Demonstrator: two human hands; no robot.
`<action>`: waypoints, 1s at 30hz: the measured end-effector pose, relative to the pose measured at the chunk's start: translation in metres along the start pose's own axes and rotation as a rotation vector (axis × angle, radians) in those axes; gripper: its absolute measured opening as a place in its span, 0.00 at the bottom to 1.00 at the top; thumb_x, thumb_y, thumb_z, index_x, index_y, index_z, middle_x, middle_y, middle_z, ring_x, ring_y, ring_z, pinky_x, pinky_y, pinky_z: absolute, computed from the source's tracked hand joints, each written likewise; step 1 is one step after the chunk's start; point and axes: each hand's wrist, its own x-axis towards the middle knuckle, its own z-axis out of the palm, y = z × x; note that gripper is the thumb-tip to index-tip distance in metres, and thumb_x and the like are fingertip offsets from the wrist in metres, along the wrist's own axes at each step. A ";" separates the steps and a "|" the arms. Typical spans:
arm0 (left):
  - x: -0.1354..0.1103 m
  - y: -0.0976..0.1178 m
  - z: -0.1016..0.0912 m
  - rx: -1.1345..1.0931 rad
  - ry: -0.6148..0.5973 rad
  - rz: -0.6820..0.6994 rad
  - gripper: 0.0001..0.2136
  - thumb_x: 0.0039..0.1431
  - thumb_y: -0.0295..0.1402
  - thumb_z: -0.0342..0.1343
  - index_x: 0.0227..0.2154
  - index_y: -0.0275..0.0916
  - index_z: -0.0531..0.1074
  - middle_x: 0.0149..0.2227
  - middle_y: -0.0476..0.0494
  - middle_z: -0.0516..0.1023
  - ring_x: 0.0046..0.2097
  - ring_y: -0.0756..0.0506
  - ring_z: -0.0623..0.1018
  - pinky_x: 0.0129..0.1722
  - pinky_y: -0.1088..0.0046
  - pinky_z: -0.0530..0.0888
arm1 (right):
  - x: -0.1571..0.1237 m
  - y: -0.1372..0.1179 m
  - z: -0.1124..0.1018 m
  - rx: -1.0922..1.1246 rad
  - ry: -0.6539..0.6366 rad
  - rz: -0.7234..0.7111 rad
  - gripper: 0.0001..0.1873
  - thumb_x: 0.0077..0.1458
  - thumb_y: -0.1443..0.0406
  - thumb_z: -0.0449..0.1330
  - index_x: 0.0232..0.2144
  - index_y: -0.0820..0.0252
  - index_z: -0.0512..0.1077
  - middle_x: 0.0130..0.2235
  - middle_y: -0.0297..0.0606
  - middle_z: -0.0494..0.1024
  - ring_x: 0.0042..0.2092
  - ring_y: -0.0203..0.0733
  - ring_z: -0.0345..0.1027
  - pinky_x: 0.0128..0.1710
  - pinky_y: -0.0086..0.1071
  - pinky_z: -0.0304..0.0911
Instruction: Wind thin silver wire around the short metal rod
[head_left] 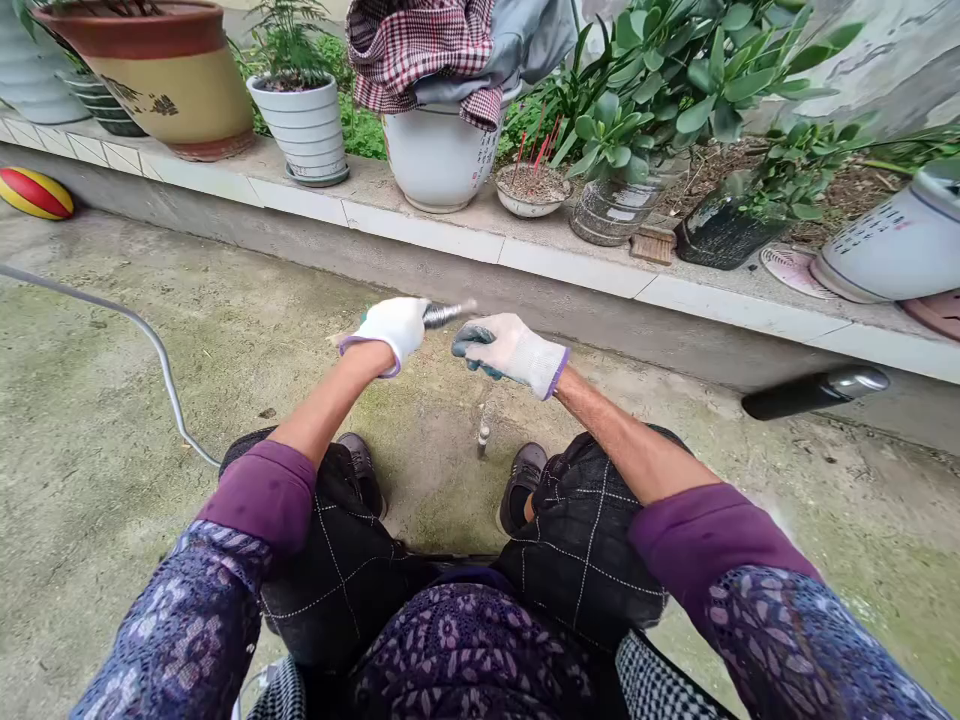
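Mossy concrete [97, 400] below; left hand [384, 332] holds a seemingly metal fitting [442, 316].

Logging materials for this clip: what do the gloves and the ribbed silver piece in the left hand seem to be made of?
The white gloves look like knit cotton from their fine weave, with a grey rubbery palm coating. The ribbed piece looks like polished metal, perhaps steel, from its bright shine; blur leaves that open.

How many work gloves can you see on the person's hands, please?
2. One glove is on the left hand, around a metal piece; the other is on the right hand, beside that piece. None seems hidden.
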 end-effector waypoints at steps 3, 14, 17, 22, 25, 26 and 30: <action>-0.005 0.009 0.013 0.197 -0.154 0.103 0.14 0.61 0.28 0.53 0.45 0.38 0.80 0.39 0.32 0.83 0.44 0.36 0.83 0.45 0.62 0.75 | 0.006 0.007 -0.010 -0.295 0.026 -0.087 0.07 0.55 0.66 0.60 0.30 0.61 0.78 0.28 0.34 0.77 0.29 0.34 0.66 0.30 0.27 0.58; -0.026 0.009 -0.013 -0.470 -0.107 0.093 0.18 0.52 0.30 0.62 0.48 0.39 0.80 0.33 0.43 0.83 0.27 0.48 0.78 0.26 0.73 0.74 | 0.023 0.013 -0.021 0.460 0.047 0.038 0.04 0.50 0.68 0.64 0.25 0.63 0.73 0.21 0.34 0.75 0.20 0.34 0.64 0.20 0.28 0.63; -0.023 0.008 -0.018 -0.651 -0.002 0.059 0.20 0.53 0.28 0.61 0.51 0.36 0.79 0.37 0.39 0.84 0.26 0.49 0.76 0.26 0.72 0.74 | 0.024 0.009 -0.019 0.535 0.064 0.052 0.02 0.51 0.70 0.65 0.28 0.64 0.75 0.21 0.35 0.76 0.21 0.33 0.67 0.20 0.27 0.67; -0.005 0.006 -0.013 -0.663 0.056 -0.016 0.22 0.58 0.28 0.59 0.56 0.34 0.75 0.39 0.36 0.83 0.28 0.48 0.78 0.30 0.70 0.76 | 0.019 0.005 -0.013 0.488 0.062 0.042 0.02 0.51 0.71 0.65 0.27 0.65 0.75 0.21 0.35 0.76 0.21 0.32 0.67 0.21 0.26 0.68; 0.005 0.003 -0.003 -0.308 0.055 -0.022 0.19 0.62 0.29 0.55 0.56 0.36 0.74 0.40 0.35 0.83 0.35 0.43 0.81 0.38 0.66 0.78 | 0.012 0.002 -0.010 0.387 0.035 0.031 0.02 0.52 0.72 0.64 0.28 0.66 0.76 0.22 0.35 0.76 0.22 0.31 0.66 0.22 0.25 0.67; 0.007 0.003 0.001 -0.174 0.047 -0.017 0.18 0.62 0.29 0.55 0.54 0.36 0.76 0.41 0.33 0.83 0.38 0.40 0.82 0.41 0.63 0.78 | 0.010 0.002 -0.011 0.331 0.027 0.036 0.02 0.52 0.72 0.63 0.28 0.66 0.77 0.22 0.35 0.76 0.22 0.31 0.66 0.21 0.24 0.65; 0.000 0.008 0.011 0.052 -0.194 0.052 0.09 0.54 0.28 0.61 0.38 0.38 0.82 0.34 0.34 0.83 0.40 0.37 0.82 0.43 0.62 0.76 | 0.011 0.007 -0.017 0.057 0.021 0.057 0.04 0.50 0.72 0.63 0.29 0.64 0.79 0.22 0.31 0.74 0.21 0.29 0.62 0.18 0.23 0.57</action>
